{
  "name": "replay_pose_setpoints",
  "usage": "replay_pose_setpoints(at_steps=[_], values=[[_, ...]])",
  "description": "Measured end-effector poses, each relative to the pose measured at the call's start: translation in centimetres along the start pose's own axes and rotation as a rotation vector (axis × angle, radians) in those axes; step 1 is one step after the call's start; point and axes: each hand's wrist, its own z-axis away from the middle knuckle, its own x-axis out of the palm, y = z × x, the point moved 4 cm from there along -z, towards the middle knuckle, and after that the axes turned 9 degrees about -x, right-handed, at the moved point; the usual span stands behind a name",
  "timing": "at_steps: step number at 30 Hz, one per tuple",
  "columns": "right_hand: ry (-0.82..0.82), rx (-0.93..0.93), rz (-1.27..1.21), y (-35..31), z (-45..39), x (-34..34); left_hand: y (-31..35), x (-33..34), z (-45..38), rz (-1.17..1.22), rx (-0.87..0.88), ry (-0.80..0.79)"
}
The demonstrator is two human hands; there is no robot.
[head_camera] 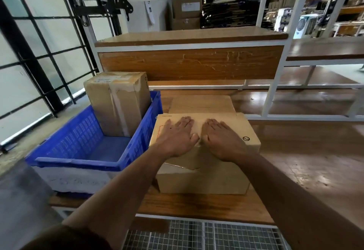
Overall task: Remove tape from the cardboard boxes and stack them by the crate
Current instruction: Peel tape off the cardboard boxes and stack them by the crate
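Blue crate (137,141) with one upright taped box (118,102); both hands' grip flat, holding nothing.

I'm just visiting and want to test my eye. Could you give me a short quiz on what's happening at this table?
1. True or false: both hands lie flat on top of the near cardboard box.
2. Where does the taped box stand? A) in the blue crate B) on the floor C) on the upper shelf
3. Which hand is nearer the crate?

Key:
1. True: left hand and right hand press on it, fingers straight.
2. A
3. The left.
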Motion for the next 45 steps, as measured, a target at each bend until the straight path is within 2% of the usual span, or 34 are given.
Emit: replay_pose_setpoints(at_steps=[6,12,16,19,22,25,27,31,35,40,45], values=[[-0.005,0.004,-0.042,0.1,-0.4,-0.8,-0.1,-0.3,0.1,0.039,-0.013,-0.026],[0.049,0.191,-0.071,2.4,1.1,-0.9,-2.3,-0.3,0.9,0.124,-0.149,0.044],[0.051,0.174,-0.063,2.8,1.1,-1.3,-2.6,-0.4,0.8,0.128,-0.151,0.011],[0.106,0.152,-0.068,2.7,1.7,-1.3,-2.4,-0.5,1.3,0.167,-0.151,0.131],[0.257,0.079,-0.058,2.3,3.4,-1.0,-2.9,-0.7,3.1,0.224,-0.065,0.302],[0.235,-0.009,-0.006,2.1,4.8,-0.2,-3.2,-0.5,4.6,0.153,0.089,0.269],[0.238,-0.031,0.041,2.1,5.0,0.0,-3.4,-0.3,5.1,0.089,0.111,0.259],[0.264,-0.009,0.078,1.7,5.1,-0.1,-3.6,0.5,5.0,0.036,0.089,0.275],[0.258,0.002,0.021,1.7,5.1,-0.3,-3.9,0.8,4.8,0.089,0.073,0.249],[0.298,0.167,0.118,3.9,6.5,0.3,-4.3,0.5,5.7,0.119,-0.05,0.3],[0.351,0.187,0.111,4.0,6.6,0.9,-4.1,0.6,5.7,0.115,-0.054,0.303]])
